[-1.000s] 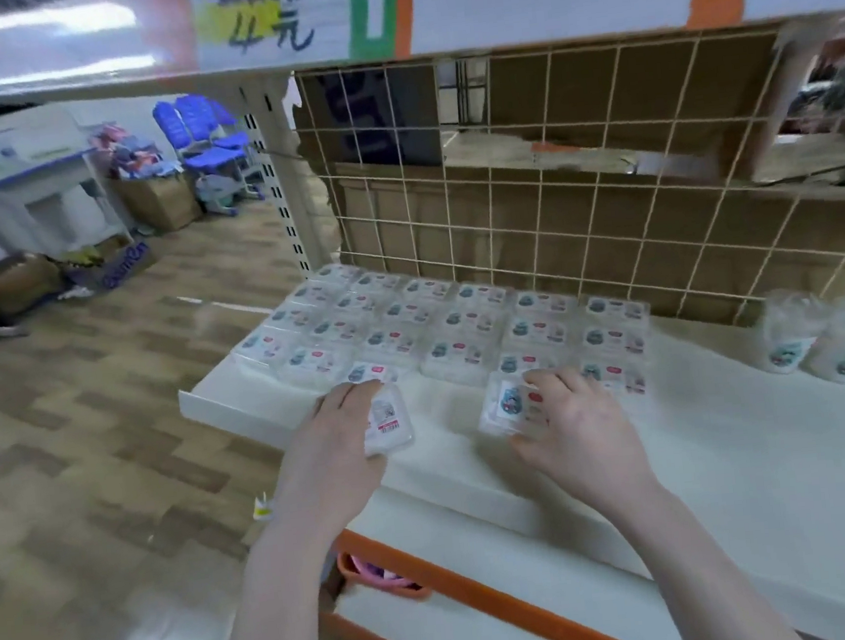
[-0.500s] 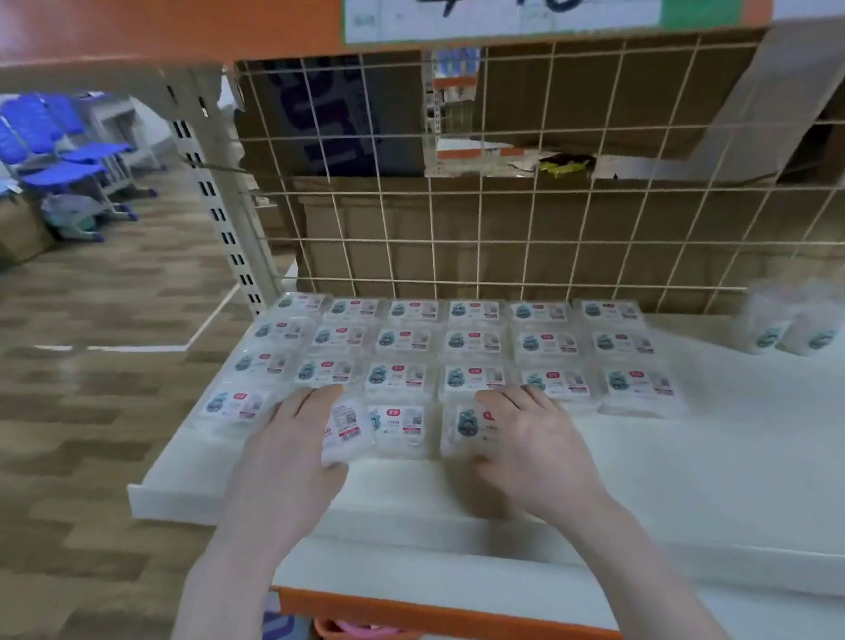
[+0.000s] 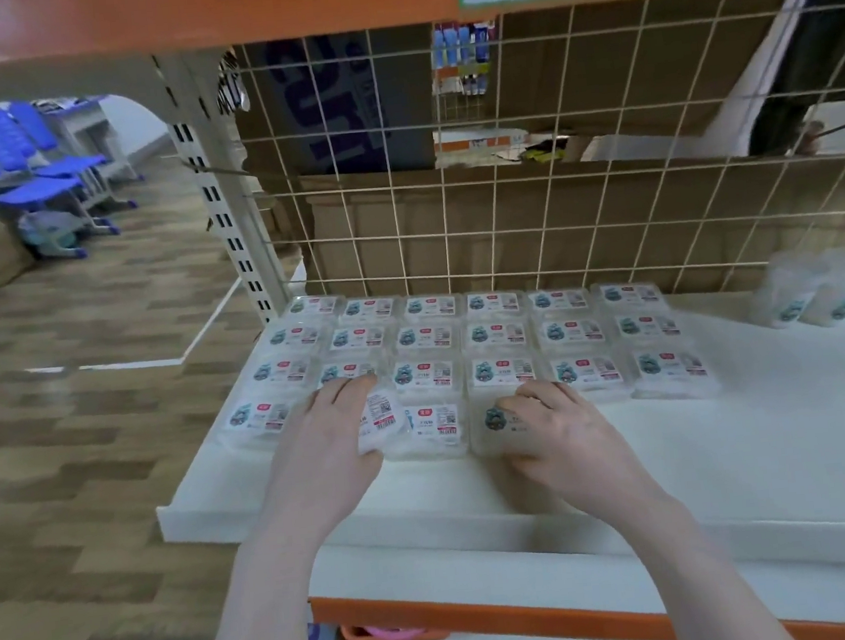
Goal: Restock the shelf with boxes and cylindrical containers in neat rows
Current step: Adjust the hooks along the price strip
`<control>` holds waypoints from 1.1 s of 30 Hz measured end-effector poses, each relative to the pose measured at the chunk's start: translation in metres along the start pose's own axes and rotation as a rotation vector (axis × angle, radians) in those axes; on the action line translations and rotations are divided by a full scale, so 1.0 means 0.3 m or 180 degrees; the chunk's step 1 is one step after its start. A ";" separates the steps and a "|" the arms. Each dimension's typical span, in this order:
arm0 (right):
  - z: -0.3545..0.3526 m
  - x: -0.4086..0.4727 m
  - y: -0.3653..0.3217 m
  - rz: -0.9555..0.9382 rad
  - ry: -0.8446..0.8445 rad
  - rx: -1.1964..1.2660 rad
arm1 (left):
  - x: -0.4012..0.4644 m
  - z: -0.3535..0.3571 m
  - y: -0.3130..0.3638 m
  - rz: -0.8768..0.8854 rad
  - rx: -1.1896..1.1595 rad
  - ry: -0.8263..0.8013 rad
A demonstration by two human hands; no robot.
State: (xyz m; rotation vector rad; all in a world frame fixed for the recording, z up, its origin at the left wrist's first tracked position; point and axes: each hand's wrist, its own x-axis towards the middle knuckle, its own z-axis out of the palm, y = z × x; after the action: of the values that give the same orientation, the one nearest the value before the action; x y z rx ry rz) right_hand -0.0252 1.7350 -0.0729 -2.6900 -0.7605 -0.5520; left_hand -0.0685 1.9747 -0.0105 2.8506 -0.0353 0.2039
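Clear plastic boxes with printed labels (image 3: 497, 336) are filling the left half of the white metal shelf (image 3: 732, 445), lying flat in neat rows that run back to the cream wire grid (image 3: 554, 204) across the middle of the frame. I am working on the front row, low in the centre. My left hand (image 3: 329, 447) is gripping one clear labelled box (image 3: 386, 416), fingers curled over its far edge and thumb under its near side, and the box is sitting tilted rather than flat, so I judge it is not yet seated in its slot. My right hand (image 3: 554, 425) is pressing down on a neighbouring box (image 3: 495, 423), fingers bent over its top, at the near edge of the block. Another box is lying flat between the two.

At the right of the frame, well apart from the boxes, two translucent cylindrical containers (image 3: 815, 292) are standing near the grid; they are blurred. As I judge it, most of the box block is done, the front row is being finished toward the right, and the wide bare stretch of shelf on the right side is waiting for the rows of cylinders.
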 end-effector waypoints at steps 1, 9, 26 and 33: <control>-0.002 -0.010 0.008 -0.0011 0.0036 -0.0011 | 0.002 0.000 0.002 0.0002 0.0002 -0.0011; 0.006 -0.042 0.021 0.0310 0.0328 0.0092 | 0.007 0.008 0.034 0.0026 -0.0123 -0.0060; -0.020 -0.112 0.061 0.0485 0.0605 0.0119 | 0.001 0.014 0.109 0.0194 -0.0255 -0.0060; -0.066 -0.183 0.173 0.0976 0.0752 -0.0220 | 0.036 0.030 0.207 0.0318 -0.0221 -0.0159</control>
State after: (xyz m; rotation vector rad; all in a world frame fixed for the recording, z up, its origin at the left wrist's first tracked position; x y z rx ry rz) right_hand -0.0456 1.6610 -0.0881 -2.6660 -0.2641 -0.8080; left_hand -0.0592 1.9123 -0.0003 2.7866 -0.1914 0.1490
